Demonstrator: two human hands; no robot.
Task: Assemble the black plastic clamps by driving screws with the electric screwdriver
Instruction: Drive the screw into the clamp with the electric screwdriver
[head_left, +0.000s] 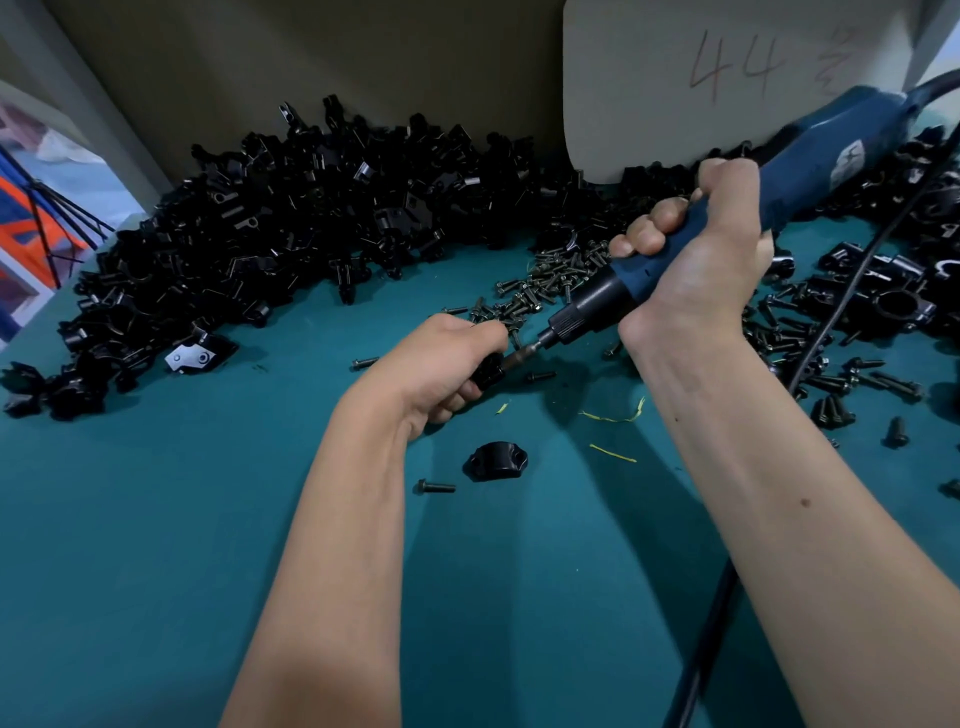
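Teal cloth covers the table (156, 545), and every place below is given from the black clamp (487, 373) held near its middle. In the head view, the left hand (441, 364) has its fingers curled tight round this clamp, so only the clamp's right end shows past the fingers. The right hand (696, 249), up and to the right of the clamp, is wrapped in a fist round the blue electric screwdriver (727, 208); the tool slants down leftward and its bit (524, 356) meets the clamp's exposed end. Just behind the clamp lies a heap of dark screws (550, 280), and farther behind and to the left spreads a large pile of black clamp parts (291, 218). Nearer the viewer than the clamp sits a lone clamp half (497, 461) with a single screw (435, 487) just to its left. Right of the clamp, more clamps and screws (857, 332) are scattered, crossed by a black cable (831, 322). Behind these stands a pale board (675, 78) marked 44.
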